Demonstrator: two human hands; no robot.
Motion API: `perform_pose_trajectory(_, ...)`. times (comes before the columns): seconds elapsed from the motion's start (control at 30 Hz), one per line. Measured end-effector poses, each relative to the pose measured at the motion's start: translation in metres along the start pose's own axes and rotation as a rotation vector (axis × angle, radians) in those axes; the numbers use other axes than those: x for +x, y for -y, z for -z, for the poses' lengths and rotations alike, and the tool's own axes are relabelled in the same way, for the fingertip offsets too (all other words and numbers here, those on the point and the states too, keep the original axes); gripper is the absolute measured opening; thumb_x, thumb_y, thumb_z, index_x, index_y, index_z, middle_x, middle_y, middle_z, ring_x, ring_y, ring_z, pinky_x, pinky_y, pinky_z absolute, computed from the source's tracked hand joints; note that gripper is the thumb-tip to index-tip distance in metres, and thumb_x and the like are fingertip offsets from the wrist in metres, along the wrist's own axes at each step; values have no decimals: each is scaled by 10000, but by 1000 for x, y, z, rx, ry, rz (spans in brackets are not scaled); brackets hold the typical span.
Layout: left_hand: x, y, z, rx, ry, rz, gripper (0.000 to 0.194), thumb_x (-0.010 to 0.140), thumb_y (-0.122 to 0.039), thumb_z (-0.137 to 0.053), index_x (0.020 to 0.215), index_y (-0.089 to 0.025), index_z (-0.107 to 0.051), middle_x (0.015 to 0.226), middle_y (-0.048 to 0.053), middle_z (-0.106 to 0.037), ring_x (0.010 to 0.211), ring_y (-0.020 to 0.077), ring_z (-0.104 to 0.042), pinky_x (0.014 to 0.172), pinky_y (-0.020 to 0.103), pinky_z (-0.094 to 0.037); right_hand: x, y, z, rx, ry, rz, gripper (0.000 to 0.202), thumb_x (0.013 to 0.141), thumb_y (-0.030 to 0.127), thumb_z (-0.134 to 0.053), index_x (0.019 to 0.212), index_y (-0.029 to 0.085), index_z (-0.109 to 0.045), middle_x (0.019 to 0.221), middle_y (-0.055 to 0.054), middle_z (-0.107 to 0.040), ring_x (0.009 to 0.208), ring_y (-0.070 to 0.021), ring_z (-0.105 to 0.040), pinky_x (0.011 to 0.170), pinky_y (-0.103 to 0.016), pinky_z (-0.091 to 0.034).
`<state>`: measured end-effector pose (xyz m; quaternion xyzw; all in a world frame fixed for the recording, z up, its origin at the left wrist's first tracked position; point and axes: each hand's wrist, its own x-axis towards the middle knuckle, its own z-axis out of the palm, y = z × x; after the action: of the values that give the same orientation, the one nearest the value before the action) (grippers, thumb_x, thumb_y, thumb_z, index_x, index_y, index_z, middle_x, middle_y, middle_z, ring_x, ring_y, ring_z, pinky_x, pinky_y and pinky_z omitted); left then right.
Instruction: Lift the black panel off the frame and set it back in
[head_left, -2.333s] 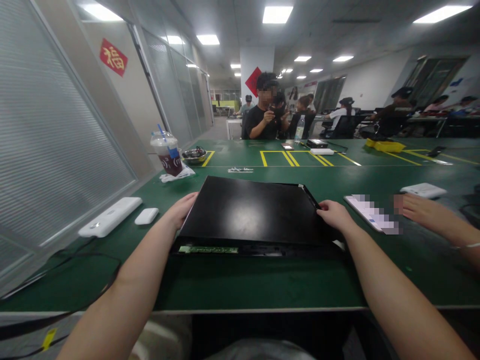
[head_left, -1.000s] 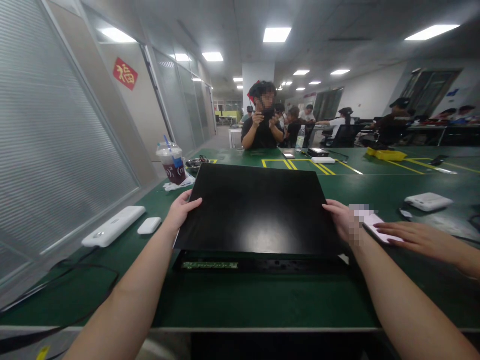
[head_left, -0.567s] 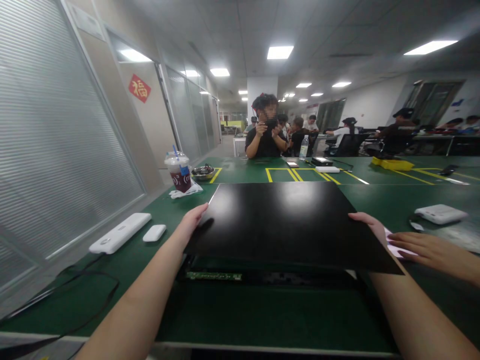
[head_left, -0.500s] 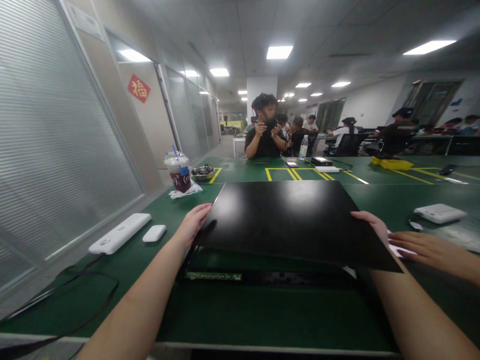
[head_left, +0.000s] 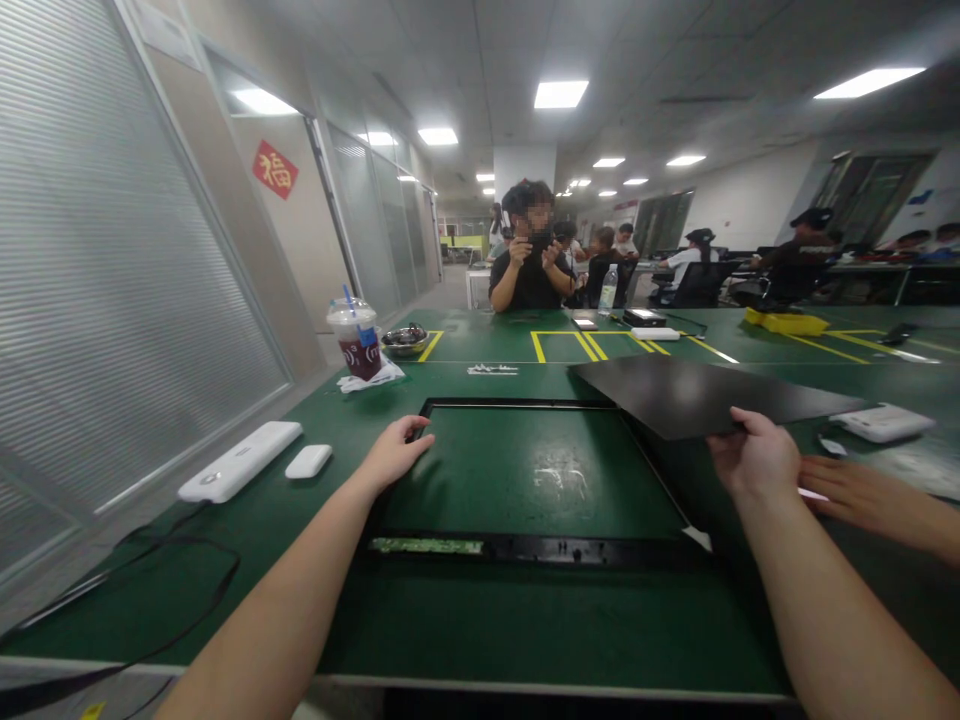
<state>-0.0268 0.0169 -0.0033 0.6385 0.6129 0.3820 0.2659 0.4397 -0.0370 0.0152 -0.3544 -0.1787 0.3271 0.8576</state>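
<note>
Glossy tabletop (head_left: 555, 625); right hand (head_left: 761, 458) grips panel (head_left: 690, 392) (flat).

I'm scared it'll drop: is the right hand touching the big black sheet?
Touching. The head view shows the right hand at the near edge of the black sheet, its thumb over the top.

We reach both bare arms forward, well apart: left forearm (head_left: 281, 585) and right forearm (head_left: 832, 580) angled inward. Our left hand (head_left: 396, 452) open, thumb parted from curved fingers; our right hand (head_left: 759, 458) pinching, thumb uppermost.
</note>
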Motion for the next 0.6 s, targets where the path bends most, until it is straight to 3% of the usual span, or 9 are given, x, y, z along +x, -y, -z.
perform_pose_trajectory(0.1,1,3,-1,94,38,-34,458,706,-410,-653,1087,-159,-687,1087,131,-714,1079,320,-643,970,436,-474,-2,8,-3,13,-139,30,184,696,14,-540,689,196,-563,632,46,-627,545,-103,-628,482,-215,-590)
perform_pose_trajectory(0.3,2,7,-2,214,89,-85,473,760,-416,-597,1145,-152,-671,1150,141,-698,1091,311,-636,966,423,-478,4,7,4,8,-160,-24,222,812,30,-463,710,198,-566,659,49,-625,572,-85,-624,532,-216,-604)
perform_pose_trajectory(0.6,-2,2,-2,262,105,-86,411,772,-382,-603,1115,-170,-682,1204,149,-670,1159,313,-598,1029,429,-432,14,-9,11,-68,-206,-55,177,861,54,-467,804,180,-577,754,29,-636,621,-91,-639,548,-201,-585)
